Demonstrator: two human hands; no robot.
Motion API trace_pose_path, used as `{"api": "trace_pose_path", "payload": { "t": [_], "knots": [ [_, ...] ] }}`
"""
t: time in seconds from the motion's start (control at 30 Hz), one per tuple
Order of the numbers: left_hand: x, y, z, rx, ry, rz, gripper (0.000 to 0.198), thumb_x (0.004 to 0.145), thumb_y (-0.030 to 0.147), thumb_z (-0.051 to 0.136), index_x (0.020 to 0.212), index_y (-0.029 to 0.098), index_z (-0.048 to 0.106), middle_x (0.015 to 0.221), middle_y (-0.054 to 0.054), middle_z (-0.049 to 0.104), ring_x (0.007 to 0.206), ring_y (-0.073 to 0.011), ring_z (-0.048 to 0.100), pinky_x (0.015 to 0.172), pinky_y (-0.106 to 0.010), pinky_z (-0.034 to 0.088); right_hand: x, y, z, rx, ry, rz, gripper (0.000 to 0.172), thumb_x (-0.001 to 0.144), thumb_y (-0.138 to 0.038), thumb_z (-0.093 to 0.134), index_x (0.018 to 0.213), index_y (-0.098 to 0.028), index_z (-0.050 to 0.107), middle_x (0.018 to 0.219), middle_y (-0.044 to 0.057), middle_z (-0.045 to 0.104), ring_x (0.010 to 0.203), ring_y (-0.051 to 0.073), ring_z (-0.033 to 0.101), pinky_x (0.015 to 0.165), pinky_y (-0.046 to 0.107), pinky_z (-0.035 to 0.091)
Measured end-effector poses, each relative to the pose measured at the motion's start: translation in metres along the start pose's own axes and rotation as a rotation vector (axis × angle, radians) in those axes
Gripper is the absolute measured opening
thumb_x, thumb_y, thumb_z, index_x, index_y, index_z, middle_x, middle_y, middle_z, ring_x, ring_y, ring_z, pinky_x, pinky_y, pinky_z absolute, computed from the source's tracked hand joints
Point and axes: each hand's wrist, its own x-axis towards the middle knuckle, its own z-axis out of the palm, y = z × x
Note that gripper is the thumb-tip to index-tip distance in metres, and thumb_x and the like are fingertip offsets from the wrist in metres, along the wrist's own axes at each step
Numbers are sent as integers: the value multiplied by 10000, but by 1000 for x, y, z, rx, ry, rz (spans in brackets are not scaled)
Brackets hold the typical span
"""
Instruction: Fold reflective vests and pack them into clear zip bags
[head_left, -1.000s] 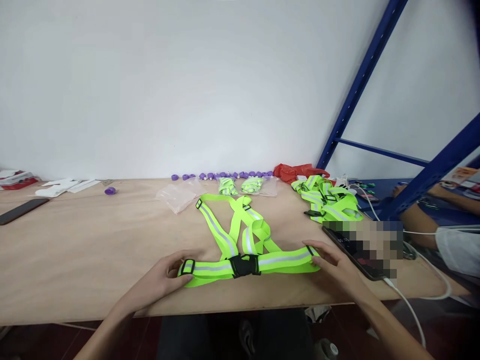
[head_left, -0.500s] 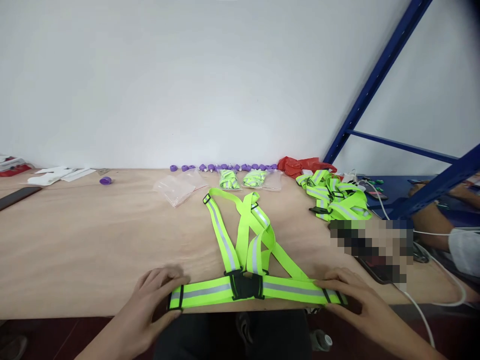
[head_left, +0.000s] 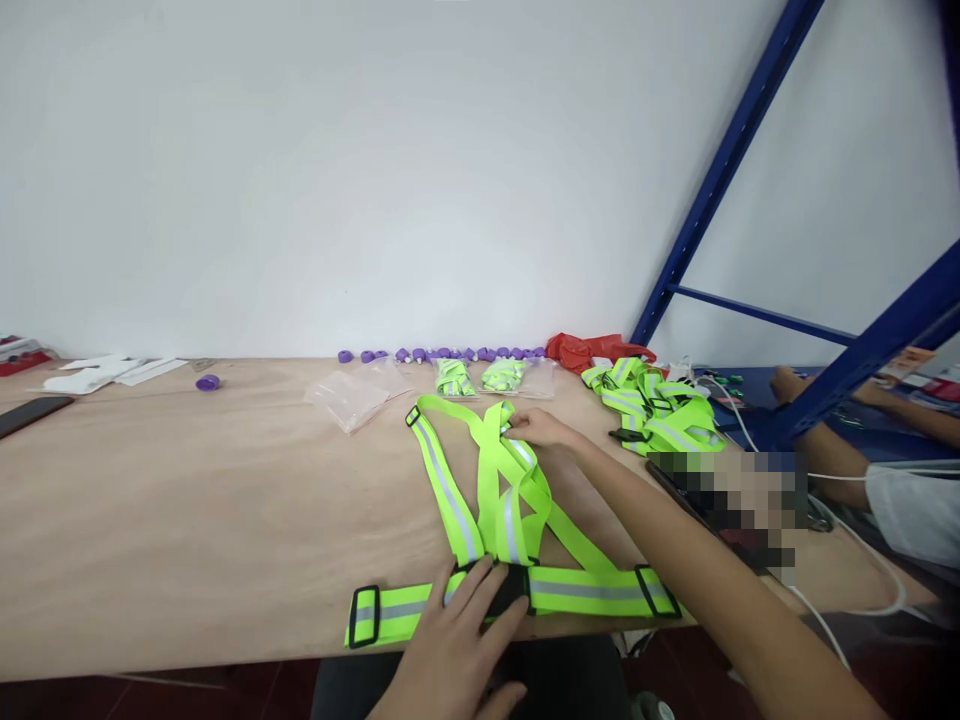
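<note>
A neon green harness [head_left: 592, 592] with grey reflective stripes lies on the wooden table, its waist strap along the front edge. My left hand [head_left: 461, 630] rests spread over the black buckle [head_left: 517, 590] at the strap's middle and partly hides it. At the top of the shoulder straps, my right hand [head_left: 536, 428] has its fingers closed on the green strap near a slider. Black sliders sit at both ends of the waist strap, such as the left one [head_left: 364, 617].
Clear bags [head_left: 349, 395], two packed harnesses [head_left: 453, 378] and a row of purple caps lie towards the wall. More harnesses [head_left: 660, 405] are heaped at the right beside a red bag [head_left: 592, 350], a blue rack and cables. Another person's arm is at far right.
Both hands have left the ends of the waist strap. My left hand moved right onto the buckle, and my right hand reached forward to the upper straps. The view shifted slightly.
</note>
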Motion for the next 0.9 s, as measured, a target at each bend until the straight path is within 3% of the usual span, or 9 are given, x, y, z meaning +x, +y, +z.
{"api": "trace_pose_path", "payload": {
  "t": [0.1,0.23,0.3,0.4,0.5,0.67,0.8,0.9],
  "knots": [
    [-4,-8,9,90,164,63,548,910,602,506,1366,301,553,1364,-44,597,1293,-192,510,1203,-365,315,20,-6,1,33,-2,68,289,649,-309,741,725,-91,567,548,-25,500,569,46,480,569,138,402],
    [-3,-10,12,135,281,58,487,922,591,491,1302,309,603,1292,-24,635,1281,-178,505,1270,-387,141,33,-17,-24,108,118,124,213,773,-285,636,833,-113,526,628,-6,538,576,42,494,590,154,451],
    [-2,-9,13,134,300,54,450,932,564,490,1283,310,613,1293,-23,635,1269,-178,516,1271,-394,134,38,-24,-36,146,169,132,188,814,-281,591,877,-118,523,679,8,562,606,38,495,615,150,463],
    [-2,-8,17,136,306,55,376,946,490,509,1257,311,623,1305,-31,627,1270,-183,525,1249,-389,221,44,-31,-44,184,203,146,182,834,-281,560,924,-126,531,726,22,584,653,46,509,617,135,457],
    [-3,-7,25,141,338,43,306,946,360,553,1237,305,630,1296,-40,629,1257,-180,545,1239,-402,260,47,-29,-40,208,144,154,225,791,-248,605,975,-126,564,801,32,626,701,57,549,629,125,455],
    [-3,-5,36,123,437,9,293,927,296,595,1215,302,646,1274,-40,645,1300,-186,527,1277,-455,171,40,-16,-33,257,-46,155,351,756,-210,608,1102,-153,606,946,38,675,770,73,598,675,142,480],
    [-3,-5,34,137,403,21,320,931,247,581,1238,315,642,1277,-35,646,1294,-178,533,1285,-451,121,31,-6,-33,262,-230,180,375,673,-214,710,1033,-128,643,928,51,678,783,86,618,709,163,502],
    [-3,-5,30,134,401,9,291,951,267,551,1216,316,659,1272,-30,650,1258,-172,557,1288,-454,53,29,3,-32,250,-191,172,375,691,-312,748,982,-102,643,823,37,652,697,44,569,682,139,467]
  ]
}}
